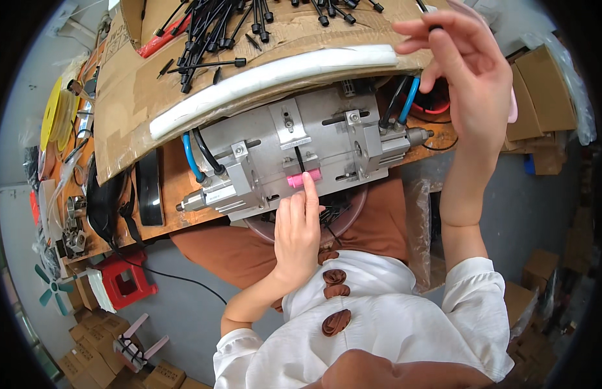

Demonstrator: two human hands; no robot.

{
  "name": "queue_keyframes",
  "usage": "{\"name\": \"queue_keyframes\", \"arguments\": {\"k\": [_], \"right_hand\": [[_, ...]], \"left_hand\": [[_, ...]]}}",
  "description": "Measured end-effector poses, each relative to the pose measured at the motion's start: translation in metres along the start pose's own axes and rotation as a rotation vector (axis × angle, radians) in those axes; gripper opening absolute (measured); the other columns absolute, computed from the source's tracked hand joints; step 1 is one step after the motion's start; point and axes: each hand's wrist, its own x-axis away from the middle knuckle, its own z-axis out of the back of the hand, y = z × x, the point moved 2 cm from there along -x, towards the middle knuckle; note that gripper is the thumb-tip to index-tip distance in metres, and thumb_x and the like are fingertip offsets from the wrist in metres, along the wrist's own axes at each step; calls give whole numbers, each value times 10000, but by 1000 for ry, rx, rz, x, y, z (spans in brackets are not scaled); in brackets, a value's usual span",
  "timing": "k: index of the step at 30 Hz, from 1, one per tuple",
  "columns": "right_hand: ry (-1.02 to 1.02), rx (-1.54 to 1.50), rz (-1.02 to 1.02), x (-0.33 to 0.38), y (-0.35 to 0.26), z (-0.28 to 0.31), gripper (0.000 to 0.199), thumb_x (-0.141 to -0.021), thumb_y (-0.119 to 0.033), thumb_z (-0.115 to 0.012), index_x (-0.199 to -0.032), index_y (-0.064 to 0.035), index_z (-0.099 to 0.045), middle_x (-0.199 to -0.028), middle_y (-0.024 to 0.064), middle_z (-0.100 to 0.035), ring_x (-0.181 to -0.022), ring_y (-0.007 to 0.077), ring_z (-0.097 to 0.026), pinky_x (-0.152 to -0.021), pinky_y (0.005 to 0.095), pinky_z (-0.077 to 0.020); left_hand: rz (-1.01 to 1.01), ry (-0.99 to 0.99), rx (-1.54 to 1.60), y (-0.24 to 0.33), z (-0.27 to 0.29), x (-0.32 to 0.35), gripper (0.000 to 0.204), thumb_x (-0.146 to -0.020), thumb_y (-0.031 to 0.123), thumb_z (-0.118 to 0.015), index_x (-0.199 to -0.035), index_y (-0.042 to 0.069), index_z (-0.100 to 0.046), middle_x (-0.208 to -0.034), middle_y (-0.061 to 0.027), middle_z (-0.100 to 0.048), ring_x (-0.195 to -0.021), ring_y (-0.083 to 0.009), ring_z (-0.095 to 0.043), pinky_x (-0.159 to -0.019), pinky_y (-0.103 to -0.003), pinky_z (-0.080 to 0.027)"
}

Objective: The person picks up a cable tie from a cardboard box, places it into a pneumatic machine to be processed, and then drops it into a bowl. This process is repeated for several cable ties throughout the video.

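My left hand (298, 227) reaches up to a metal fixture (275, 178), its index finger stretched out and its other fingers bent. That fingertip touches a small pink block (303, 179) at the front middle of the fixture. A thin black rod (299, 155) runs from a metal clamp (291, 126) down to the pink block. Raised at the upper right, my right hand (469, 68) pinches a slim black rod (435, 28) between thumb and fingers; most of it is hidden. A pneumatic cylinder sits at each side of the fixture, the left one (217, 194) and the right one (392, 149).
Black rods with thick heads (217, 26) lie piled on a cardboard sheet (119, 123) behind a white padded strip (275, 78). Blue hoses (192, 155) run to the cylinders. A clear tub (353, 217) with black pieces stands below the bench edge. At left is a red stool (129, 282).
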Motion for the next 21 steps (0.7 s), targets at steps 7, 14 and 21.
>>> {"name": "queue_keyframes", "arguments": {"k": [7, 14, 21], "right_hand": [[-144, 390, 102, 107, -2, -55, 526, -701, 79, -712, -1208, 22, -582, -902, 140, -677, -615, 177, -637, -510, 282, -508], [-341, 443, 36, 171, 21, -110, 674, -728, -58, -739, -1340, 31, -473, -605, 61, -553, -515, 179, -560, -482, 317, -443], [-438, 456, -13, 169, 26, -113, 647, -777, -103, -709, -1360, 9, -453, -634, 55, -562, -538, 174, -575, -477, 308, -443]], "left_hand": [[-34, -37, 78, -2, 34, -27, 752, -654, -3, -759, -1350, 10, -474, -923, -115, -532, -844, -269, -510, -740, -371, -452], [-97, 252, -248, -60, 79, -163, 319, -804, 207, -706, -1019, -11, -612, -902, -146, -550, -827, -312, -516, -742, -407, -431], [-52, 109, 76, -56, 87, -161, 170, -780, 99, -703, -876, -15, -620, -834, -132, -554, -829, -301, -529, -742, -387, -437]]}}
